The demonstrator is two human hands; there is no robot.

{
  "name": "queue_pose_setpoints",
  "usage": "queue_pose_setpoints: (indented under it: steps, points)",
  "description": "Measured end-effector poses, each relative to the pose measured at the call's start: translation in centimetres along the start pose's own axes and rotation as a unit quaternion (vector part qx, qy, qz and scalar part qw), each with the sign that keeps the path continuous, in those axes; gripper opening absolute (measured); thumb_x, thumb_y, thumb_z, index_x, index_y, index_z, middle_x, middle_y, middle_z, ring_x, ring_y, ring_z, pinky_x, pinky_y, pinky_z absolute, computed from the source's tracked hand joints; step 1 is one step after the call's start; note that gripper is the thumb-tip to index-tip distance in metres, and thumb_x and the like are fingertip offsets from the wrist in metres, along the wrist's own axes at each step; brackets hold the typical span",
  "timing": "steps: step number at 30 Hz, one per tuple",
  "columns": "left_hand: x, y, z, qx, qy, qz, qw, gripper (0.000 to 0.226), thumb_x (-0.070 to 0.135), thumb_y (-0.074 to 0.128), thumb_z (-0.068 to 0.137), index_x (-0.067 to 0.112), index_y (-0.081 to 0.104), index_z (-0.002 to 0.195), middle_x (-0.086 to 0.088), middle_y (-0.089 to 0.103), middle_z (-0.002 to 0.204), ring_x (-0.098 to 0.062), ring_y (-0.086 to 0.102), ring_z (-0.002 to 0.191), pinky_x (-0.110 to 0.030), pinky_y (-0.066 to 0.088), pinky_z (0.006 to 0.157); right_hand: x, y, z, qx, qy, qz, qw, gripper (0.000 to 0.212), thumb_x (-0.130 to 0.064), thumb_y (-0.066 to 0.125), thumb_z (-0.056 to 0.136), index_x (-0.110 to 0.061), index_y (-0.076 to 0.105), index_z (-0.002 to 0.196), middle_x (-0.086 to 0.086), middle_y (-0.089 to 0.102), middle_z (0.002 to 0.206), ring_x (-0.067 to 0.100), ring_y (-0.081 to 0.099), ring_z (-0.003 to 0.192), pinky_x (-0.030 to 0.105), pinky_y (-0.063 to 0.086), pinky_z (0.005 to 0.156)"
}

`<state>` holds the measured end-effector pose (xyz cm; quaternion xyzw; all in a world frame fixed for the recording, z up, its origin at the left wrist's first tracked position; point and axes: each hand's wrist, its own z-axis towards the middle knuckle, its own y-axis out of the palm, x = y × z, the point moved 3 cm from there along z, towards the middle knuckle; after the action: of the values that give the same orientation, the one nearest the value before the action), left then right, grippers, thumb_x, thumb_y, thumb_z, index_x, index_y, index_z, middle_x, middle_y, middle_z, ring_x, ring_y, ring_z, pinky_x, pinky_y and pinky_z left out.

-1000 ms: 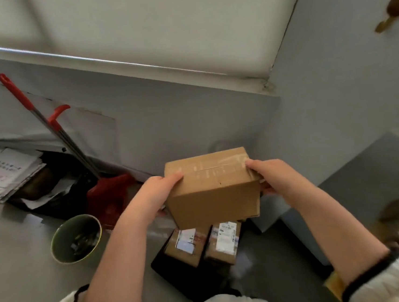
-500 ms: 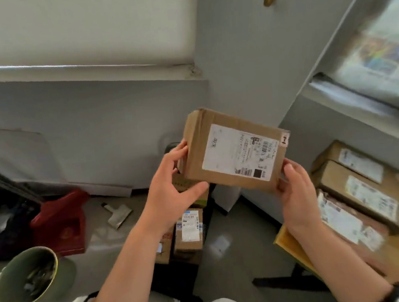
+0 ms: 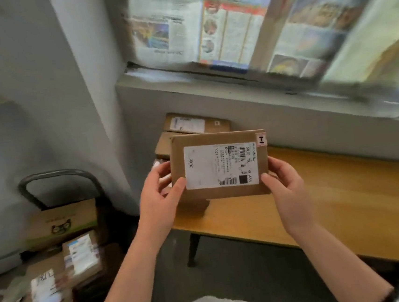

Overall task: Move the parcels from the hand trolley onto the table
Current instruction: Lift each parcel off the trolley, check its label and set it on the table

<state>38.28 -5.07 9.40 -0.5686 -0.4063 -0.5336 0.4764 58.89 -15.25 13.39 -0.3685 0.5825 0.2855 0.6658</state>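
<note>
I hold a brown cardboard parcel (image 3: 219, 166) with a white shipping label facing me, above the near left corner of the wooden table (image 3: 345, 209). My left hand (image 3: 159, 198) grips its left edge, thumb on the label corner. My right hand (image 3: 285, 191) grips its right edge. Behind the held parcel, two stacked parcels (image 3: 196, 124) lie on the table's far left corner. At lower left, the hand trolley (image 3: 57, 181) with its dark curved handle carries several more parcels (image 3: 79, 255), one printed with a cat face (image 3: 61, 222).
A grey wall and ledge (image 3: 237, 98) run behind the table, with newspaper (image 3: 217, 22) covering the window above. A wall corner (image 3: 97, 112) juts out between trolley and table. Grey floor (image 3: 242, 273) lies under the table's front edge, with a dark table leg (image 3: 193, 248).
The view swung right from the trolley to the table. The parcel came with it, turned level with its label toward me, and now hangs over the table's corner.
</note>
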Motion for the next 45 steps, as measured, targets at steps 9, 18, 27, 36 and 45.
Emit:
queue_pose_setpoints:
  steps: [9, 18, 27, 36, 45]
  points:
    - [0.5, 13.2, 2.2, -0.113, -0.043, 0.059, 0.991, 0.031, 0.035, 0.062, 0.088, 0.049, 0.042, 0.107, 0.034, 0.047, 0.100, 0.011, 0.050, 0.087, -0.003, 0.042, 0.051, 4.8, -11.6, 2.8, 0.091, 0.083, 0.021, 0.992, 0.027, -0.011, 0.054, 0.092, -0.029, 0.051, 0.112, -0.015, 0.063, 0.101, -0.013, 0.060, 0.085, 0.005, 0.047, 0.060]
    - [-3.2, 20.2, 14.0, -0.193, -0.051, 0.153, 0.968, 0.041, 0.036, 0.056, 0.092, 0.025, 0.047, 0.130, 0.018, 0.053, 0.104, 0.003, 0.051, 0.090, -0.016, 0.043, 0.065, 9.3, -12.5, 12.2, 0.101, 0.183, 0.006, 0.978, 0.040, -0.011, 0.053, 0.092, -0.019, 0.048, 0.131, -0.005, 0.061, 0.119, 0.007, 0.057, 0.105, 0.023, 0.050, 0.081]
    - [-8.7, 24.7, 24.7, -0.200, -0.055, 0.316, 0.926, 0.032, 0.038, 0.048, 0.096, 0.022, 0.046, 0.123, -0.004, 0.057, 0.120, -0.014, 0.053, 0.099, -0.032, 0.049, 0.081, 15.4, -11.0, 24.0, 0.042, 0.309, 0.058, 0.948, 0.030, -0.019, 0.055, 0.092, -0.035, 0.049, 0.116, -0.014, 0.060, 0.106, 0.008, 0.055, 0.095, 0.034, 0.051, 0.072]
    - [-10.4, 25.6, 26.1, -0.167, 0.039, 0.438, 0.882, 0.042, 0.039, 0.051, 0.092, 0.018, 0.053, 0.129, -0.006, 0.047, 0.131, -0.026, 0.038, 0.122, -0.042, 0.038, 0.097, 20.1, -10.0, 27.6, 0.055, 0.331, 0.054, 0.940, 0.046, -0.016, 0.057, 0.090, -0.024, 0.045, 0.133, -0.004, 0.060, 0.121, 0.013, 0.057, 0.101, 0.035, 0.052, 0.078]
    - [-11.2, 25.2, 25.7, -0.152, 0.079, 0.475, 0.863, 0.049, 0.039, 0.054, 0.091, 0.011, 0.054, 0.131, -0.007, 0.047, 0.135, -0.026, 0.036, 0.125, -0.040, 0.037, 0.100, 21.1, -9.2, 29.0, 0.044, 0.321, 0.024, 0.946, 0.054, -0.012, 0.058, 0.089, -0.023, 0.040, 0.139, -0.005, 0.056, 0.122, 0.012, 0.055, 0.099, 0.030, 0.049, 0.075]
